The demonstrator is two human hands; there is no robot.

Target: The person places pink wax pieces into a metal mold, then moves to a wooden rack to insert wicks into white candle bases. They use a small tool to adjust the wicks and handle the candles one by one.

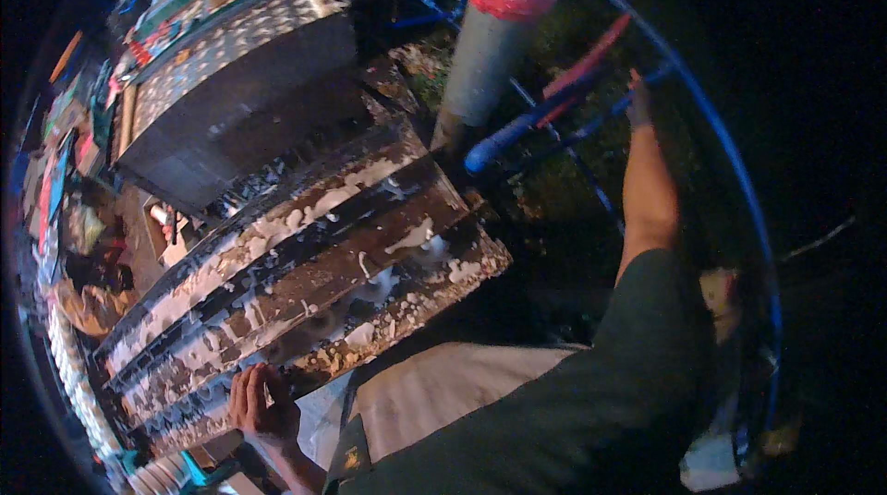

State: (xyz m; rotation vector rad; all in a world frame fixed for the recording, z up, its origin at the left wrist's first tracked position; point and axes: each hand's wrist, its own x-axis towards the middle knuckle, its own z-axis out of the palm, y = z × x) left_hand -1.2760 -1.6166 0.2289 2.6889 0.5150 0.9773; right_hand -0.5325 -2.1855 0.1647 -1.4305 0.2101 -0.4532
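Observation:
A long ridged brown panel, streaked with dark grooves and crusted with white splashes, runs diagonally across the middle. At its near left edge my left hand has its fingers curled over the rim. My right arm stretches far forward on the right. My right hand, small and in shadow, is closed around a blue rail; the single fingers are hard to make out. Left of that rail stands a thick grey post with a red band around it.
Behind the panel sits a large dark box-like block with a speckled top. A cluttered heap lies at the left, beside a thick pale rope. A curved blue tube bounds the right side, with darkness beyond.

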